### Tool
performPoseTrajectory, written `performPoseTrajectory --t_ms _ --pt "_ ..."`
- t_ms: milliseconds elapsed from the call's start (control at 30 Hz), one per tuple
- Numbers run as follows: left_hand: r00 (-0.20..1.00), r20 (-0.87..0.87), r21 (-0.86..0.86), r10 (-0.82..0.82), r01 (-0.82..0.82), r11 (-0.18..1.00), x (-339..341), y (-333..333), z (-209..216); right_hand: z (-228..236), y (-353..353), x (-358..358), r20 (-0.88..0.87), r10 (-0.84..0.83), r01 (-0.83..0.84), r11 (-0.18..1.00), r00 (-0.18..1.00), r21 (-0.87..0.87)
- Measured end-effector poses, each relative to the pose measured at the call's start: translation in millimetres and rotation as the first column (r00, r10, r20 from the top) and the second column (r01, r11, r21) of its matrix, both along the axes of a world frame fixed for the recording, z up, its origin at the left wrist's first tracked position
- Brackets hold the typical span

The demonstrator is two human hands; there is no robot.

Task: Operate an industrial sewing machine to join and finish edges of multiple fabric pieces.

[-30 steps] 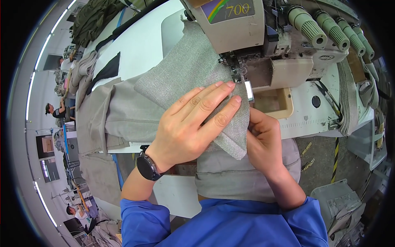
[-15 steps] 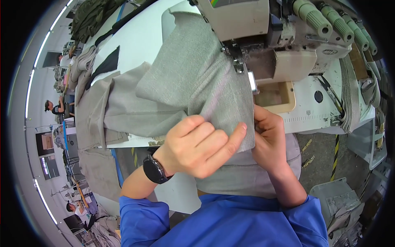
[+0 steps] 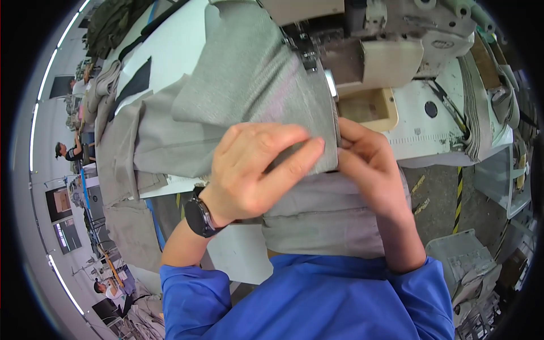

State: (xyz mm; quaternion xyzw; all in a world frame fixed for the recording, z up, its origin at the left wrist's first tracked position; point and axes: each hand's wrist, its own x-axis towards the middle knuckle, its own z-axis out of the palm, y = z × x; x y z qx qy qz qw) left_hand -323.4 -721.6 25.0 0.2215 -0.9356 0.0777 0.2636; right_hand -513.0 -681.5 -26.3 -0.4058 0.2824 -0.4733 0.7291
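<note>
A grey ribbed fabric piece lies across the white machine table, its right edge running up beside the presser foot of a sewing machine. My left hand, a black watch on its wrist, rests over the lower part of the fabric, thumb and forefinger closed at the corner near the right edge. My right hand pinches that same edge from the right with thumb and fingers. The fingertips of my right hand are partly hidden by the cloth. More grey fabric lies over my lap.
Scissors lie on the table at the right, by a stack of folded grey strips. A cream tray sits below the machine. Grey plastic bins stand on the floor at the right. Other people work far left.
The view has shifted, so the machine and fabric sit higher and further left. My left hand's curled fingers have straightened and come toward its thumb; my right hand stays at the edge.
</note>
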Motion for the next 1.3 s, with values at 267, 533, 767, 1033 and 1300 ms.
performPoseTrajectory --t_ms 267,533,767,1033,1300 --pt "0.996 -0.070 0.048 -0.049 0.052 0.998 -0.9 -6.3 -2.0 -2.9 0.0 20.1 -0.049 -0.126 0.118 0.983 0.991 -0.139" --pt "0.999 -0.032 0.035 0.010 -0.009 0.999 -4.4 -15.9 2.2 4.1 -13.2 22.0 -0.038 -0.211 0.206 0.973 0.977 -0.108" --pt "1.000 0.006 0.018 0.030 -0.030 0.999 -4.0 -25.9 2.6 11.7 -21.4 18.8 -0.004 -0.170 0.169 0.983 0.986 -0.068" --pt "0.998 0.057 0.004 0.019 -0.019 1.000 3.1 -37.0 5.5 10.9 -18.6 20.5 0.000 -0.242 0.242 0.970 0.970 -0.036" --pt "1.000 0.001 0.062 0.006 -0.006 0.998 1.8 -39.3 5.1 1.0 -16.7 3.2 -0.250 -0.781 0.392 0.528 0.573 -0.753"
